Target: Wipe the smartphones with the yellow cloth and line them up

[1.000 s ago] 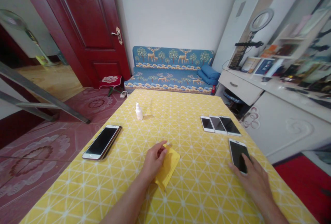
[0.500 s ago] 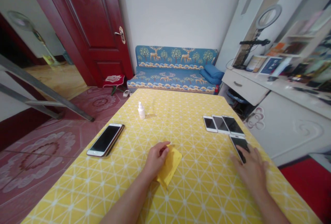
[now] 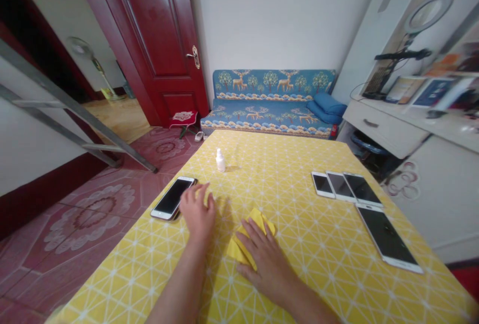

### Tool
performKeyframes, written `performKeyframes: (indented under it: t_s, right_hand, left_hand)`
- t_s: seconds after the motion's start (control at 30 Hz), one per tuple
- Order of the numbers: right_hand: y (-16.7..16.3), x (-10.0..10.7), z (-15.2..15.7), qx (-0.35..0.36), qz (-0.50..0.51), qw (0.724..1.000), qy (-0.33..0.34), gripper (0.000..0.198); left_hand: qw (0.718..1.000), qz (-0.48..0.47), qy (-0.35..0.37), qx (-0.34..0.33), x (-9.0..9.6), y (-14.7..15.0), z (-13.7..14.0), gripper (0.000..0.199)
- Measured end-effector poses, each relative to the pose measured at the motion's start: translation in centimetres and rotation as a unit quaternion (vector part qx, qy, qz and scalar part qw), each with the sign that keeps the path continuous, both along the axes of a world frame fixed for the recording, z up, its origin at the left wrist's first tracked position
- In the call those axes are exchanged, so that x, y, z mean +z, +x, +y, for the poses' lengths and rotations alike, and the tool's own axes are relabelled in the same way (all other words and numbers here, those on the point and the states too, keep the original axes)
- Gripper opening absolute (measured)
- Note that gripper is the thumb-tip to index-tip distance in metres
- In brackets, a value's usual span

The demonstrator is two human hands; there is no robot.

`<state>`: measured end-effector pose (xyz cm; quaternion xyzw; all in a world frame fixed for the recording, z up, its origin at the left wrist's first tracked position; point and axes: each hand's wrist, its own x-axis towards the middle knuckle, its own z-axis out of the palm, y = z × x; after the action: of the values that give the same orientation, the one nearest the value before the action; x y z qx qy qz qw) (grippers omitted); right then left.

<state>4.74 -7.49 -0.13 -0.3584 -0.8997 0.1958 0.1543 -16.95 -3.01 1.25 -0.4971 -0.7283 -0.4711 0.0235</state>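
My left hand (image 3: 197,211) hovers by the right edge of a white smartphone (image 3: 171,197) with a dark screen, its fingers apart and holding nothing. Whether the fingertips touch the phone I cannot tell. Beneath the phone's right edge a second dark edge shows. My right hand (image 3: 264,259) lies with spread fingers on a folded yellow cloth (image 3: 258,216) at the middle of the table. Off to the right, a large white phone (image 3: 391,239) lies face up below a row of smaller phones (image 3: 340,185). Farther back stands a small white spray bottle (image 3: 220,161).
A yellow patterned tablecloth (image 3: 292,164) covers the table. Behind it is a blue sofa (image 3: 269,109) with deer on it. A white cabinet (image 3: 381,129) with a ring light (image 3: 430,12) stands to the right. At left are a metal ladder (image 3: 101,124) and a red door (image 3: 160,29).
My left hand has left the yellow cloth and moved left to the white phone. My right hand has moved from the large phone onto the cloth. The view has turned slightly left.
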Motion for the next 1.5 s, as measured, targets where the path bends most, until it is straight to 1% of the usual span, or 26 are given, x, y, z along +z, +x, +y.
performKeyframes:
  t_s: [0.07, 0.1, 0.13, 0.2, 0.27, 0.43, 0.57, 0.63, 0.7, 0.77, 0.8, 0.83, 0.87, 0.9, 0.97, 1.0, 1.03, 1.07, 1.13, 1.2, 1.27, 1.37, 1.4, 1.43, 1.47, 1.5]
  right_hand:
    - [0.3, 0.4, 0.0, -0.004, -0.013, 1.0, -0.021, 0.054]
    - [0.4, 0.5, 0.0, -0.005, -0.016, 0.999, -0.029, 0.053]
    - [0.5, 0.7, 0.0, -0.006, -0.017, 0.999, -0.034, 0.052]
    - [0.6, 0.9, -0.1, -0.007, -0.014, 0.999, -0.037, 0.051]
    - [0.6, 0.8, -0.1, -0.009, -0.01, 0.999, -0.034, 0.051]
    - [0.6, 0.4, 0.1, -0.015, 0.005, 1.0, -0.019, 0.048]
    - [0.5, 0.3, 0.1, -0.031, 0.033, 0.999, 0.003, 0.046]
    - [0.3, 0.1, 0.0, -0.039, 0.049, 0.998, 0.016, 0.045]
    - [0.1, -0.2, 0.0, -0.056, 0.06, 0.996, 0.032, 0.043]
    - [-0.1, -0.7, 0.1, -0.092, 0.067, 0.992, 0.053, 0.04]
    - [-0.3, -1.0, 0.2, -0.113, 0.072, 0.989, 0.064, 0.036]
    - [-0.3, -1.3, 0.3, -0.131, 0.079, 0.985, 0.074, 0.032]
    - [-0.4, -1.6, 0.4, -0.145, 0.086, 0.982, 0.082, 0.028]
    - [-0.4, -1.7, 0.6, -0.154, 0.097, 0.979, 0.088, 0.025]
    - [-0.3, -1.9, 0.8, -0.16, 0.123, 0.975, 0.089, 0.023]
    - [-0.3, -1.8, 1.0, -0.164, 0.141, 0.973, 0.082, 0.024]
    - [-0.1, -1.8, 1.1, -0.172, 0.162, 0.969, 0.069, 0.025]
    - [0.1, -1.7, 1.2, -0.189, 0.188, 0.963, 0.047, 0.023]
    - [0.6, -1.6, 1.4, -0.248, 0.255, 0.934, -0.019, 0.016]
    - [1.3, -1.6, 2.0, -0.319, 0.344, 0.878, -0.092, 0.02]
    - [2.0, -1.7, 2.7, -0.369, 0.453, 0.797, -0.155, 0.024]
    - [2.8, -1.4, 3.9, -0.392, 0.605, 0.657, -0.22, 0.028]
    - [3.0, -1.3, 4.0, -0.391, 0.633, 0.628, -0.226, 0.03]
    - [3.1, -1.1, 4.0, -0.391, 0.644, 0.62, -0.22, 0.03]
    - [3.2, -0.8, 3.9, -0.391, 0.638, 0.631, -0.201, 0.029]
    - [3.2, -0.5, 3.5, -0.39, 0.617, 0.661, -0.175, 0.027]
  left_hand:
    - [0.984, 0.065, -0.049, 0.158, 0.2, -2.7, -0.2, 0.048]
    - [0.969, 0.072, -0.079, 0.221, 0.1, -3.9, -0.2, 0.055]
    - [0.957, 0.071, -0.117, 0.254, -0.1, -4.9, -0.3, 0.061]
    - [0.941, 0.076, -0.191, 0.271, -0.8, -6.2, -0.4, 0.068]
    - [0.931, 0.097, -0.225, 0.27, -1.3, -6.8, -0.3, 0.068]
    - [0.92, 0.123, -0.239, 0.284, -1.1, -6.4, -0.3, 0.076]
    - [0.933, 0.149, -0.208, 0.253, -0.1, -5.6, -0.6, 0.08]
    - [0.95, 0.153, -0.176, 0.21, 0.3, -5.0, -0.7, 0.08]
    - [0.971, 0.129, -0.132, 0.153, 0.6, -4.1, -0.6, 0.081]
    - [0.991, 0.046, -0.087, 0.086, 0.8, -2.7, -0.3, 0.083]
    - [0.996, -0.028, -0.067, 0.043, 0.8, -1.8, -0.2, 0.083]
    - [0.991, -0.125, -0.049, -0.012, 0.7, -0.8, -0.1, 0.079]
    - [0.966, -0.244, -0.029, -0.078, 0.6, 0.3, -0.1, 0.074]
    - [0.92, -0.358, -0.026, -0.155, 0.5, 1.4, -0.1, 0.064]
    - [0.798, -0.532, -0.048, -0.279, 0.2, 3.5, -0.3, 0.044]
    - [0.746, -0.586, -0.056, -0.311, 0.1, 4.4, -0.5, 0.039]
    - [0.707, -0.626, -0.059, -0.325, 0.0, 5.1, -0.7, 0.035]
    - [0.678, -0.654, -0.065, -0.329, 0.0, 5.6, -0.9, 0.031]
    - [0.646, -0.69, -0.082, -0.317, 0.0, 6.1, -1.1, 0.029]
    - [0.626, -0.709, -0.106, -0.308, 0.1, 6.1, -1.2, 0.034]
    - [0.607, -0.719, -0.123, -0.316, 0.1, 6.0, -1.2, 0.04]
    - [0.59, -0.715, -0.138, -0.348, 0.0, 6.1, -1.2, 0.051]
    - [0.586, -0.713, -0.145, -0.357, 0.0, 6.2, -1.2, 0.053]
    - [0.581, -0.712, -0.156, -0.363, -0.1, 6.4, -1.2, 0.054]
    - [0.573, -0.712, -0.17, -0.368, -0.2, 6.7, -1.2, 0.056]
    - [0.562, -0.715, -0.185, -0.373, -0.2, 7.0, -1.3, 0.057]
